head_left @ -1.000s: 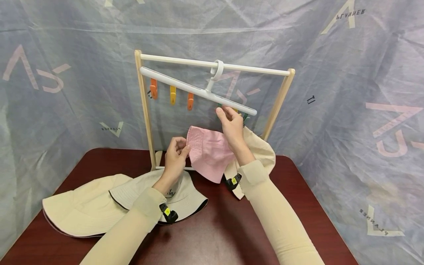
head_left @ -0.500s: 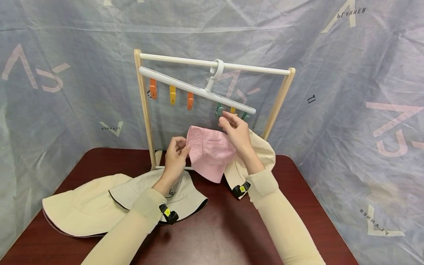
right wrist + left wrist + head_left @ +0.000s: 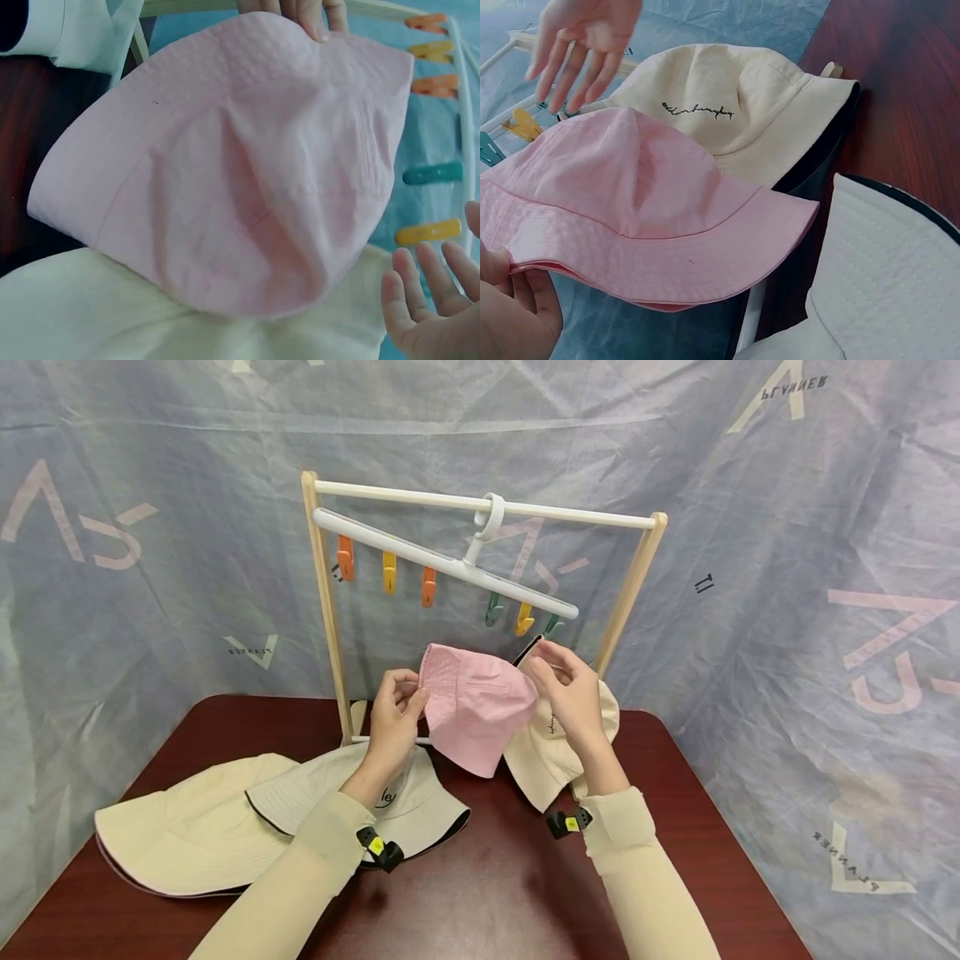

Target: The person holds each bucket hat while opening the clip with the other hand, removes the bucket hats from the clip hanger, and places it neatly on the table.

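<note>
My left hand (image 3: pixel 393 714) pinches the brim of a pink bucket hat (image 3: pixel 480 706) between thumb and fingers, holding it up below the hanger. My right hand (image 3: pixel 576 697) is beside the hat's crown, fingers loosely extended and holding nothing; in the right wrist view they spread apart from the hat. Behind it, a cream bucket hat (image 3: pixel 712 112) with dark script hangs under the right end of the white hanger (image 3: pixel 446 564), close below a green clothespin (image 3: pixel 553 627). Another green clothespin (image 3: pixel 492 610) and a yellow clothespin (image 3: pixel 523 620) hang on that side with nothing in them.
The hanger hooks over a wooden rack's white rail (image 3: pixel 405 499), tilting down to the right. Orange and yellow clothespins (image 3: pixel 389 573) hang on its left half. A grey-white bucket hat (image 3: pixel 435 810) overlaps a cream hat (image 3: pixel 187 827) on the dark red table (image 3: pixel 480 910).
My right hand has come down and rightward from the clothespins, uncovering them and part of the cream hat behind. The left hand keeps the pink hat in nearly the same place.
</note>
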The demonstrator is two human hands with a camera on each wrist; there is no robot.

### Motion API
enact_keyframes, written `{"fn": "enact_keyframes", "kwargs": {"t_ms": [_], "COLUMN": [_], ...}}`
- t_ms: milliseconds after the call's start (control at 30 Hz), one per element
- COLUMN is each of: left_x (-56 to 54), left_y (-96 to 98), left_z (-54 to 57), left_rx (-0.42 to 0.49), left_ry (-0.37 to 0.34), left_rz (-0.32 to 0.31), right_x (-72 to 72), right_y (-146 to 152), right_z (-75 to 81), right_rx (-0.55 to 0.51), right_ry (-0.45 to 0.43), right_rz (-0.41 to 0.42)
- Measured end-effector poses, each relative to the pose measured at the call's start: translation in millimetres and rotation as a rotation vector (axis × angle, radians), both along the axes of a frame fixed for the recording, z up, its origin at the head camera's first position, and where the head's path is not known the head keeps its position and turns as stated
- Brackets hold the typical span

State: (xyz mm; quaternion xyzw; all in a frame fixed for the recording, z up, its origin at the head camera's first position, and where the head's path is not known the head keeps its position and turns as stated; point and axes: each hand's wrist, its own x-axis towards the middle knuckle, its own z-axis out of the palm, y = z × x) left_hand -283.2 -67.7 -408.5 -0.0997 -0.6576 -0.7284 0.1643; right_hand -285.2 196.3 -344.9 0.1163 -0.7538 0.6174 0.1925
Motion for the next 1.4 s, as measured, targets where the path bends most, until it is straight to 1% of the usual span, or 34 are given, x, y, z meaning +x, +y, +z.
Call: {"fn": "enact_keyframes", "kwargs": {"t_ms": [200, 500, 733, 900, 1100, 1267, 1333, 1400], "left_x": [3.6, 8.6, 11.7, 14.4, 16.1, 17.6, 18.3, 19.0], "left_y": [-1.3, -0.9, -1.7, -1.7, -1.5, -2.0, -2.1, -1.9], "left_z": [0.1, 1.1, -0.5, -1.0, -3.2, -4.6, -4.7, -4.6], "left_rx": [0.022, 0.047, 0.059, 0.067, 0.092, 0.114, 0.122, 0.132], "left_ry": [0.011, 0.008, 0.003, -0.001, 0.003, 0.009, 0.012, 0.015], "left_rz": [-0.003, -0.004, 0.000, 0.006, 0.010, 0.004, 0.002, -0.002], "right_x": [13.5, 24.5, 23.4, 22.9, 23.6, 26.7, 30.9, 31.6], "right_y": [11.8, 19.7, 23.6, 24.7, 24.1, 22.1, 20.2, 20.0], "right_z": [-14.3, -43.5, -68.9, -83.2, -92.4, -96.7, -93.0, -94.7], "right_rx": [-0.073, -0.083, -0.090, -0.087, -0.096, -0.133, -0.142, -0.141], "right_ry": [-0.021, -0.084, -0.114, -0.142, -0.147, -0.162, -0.188, -0.200], "right_rz": [-0.045, -0.074, -0.116, -0.126, -0.135, -0.107, -0.100, -0.097]}}
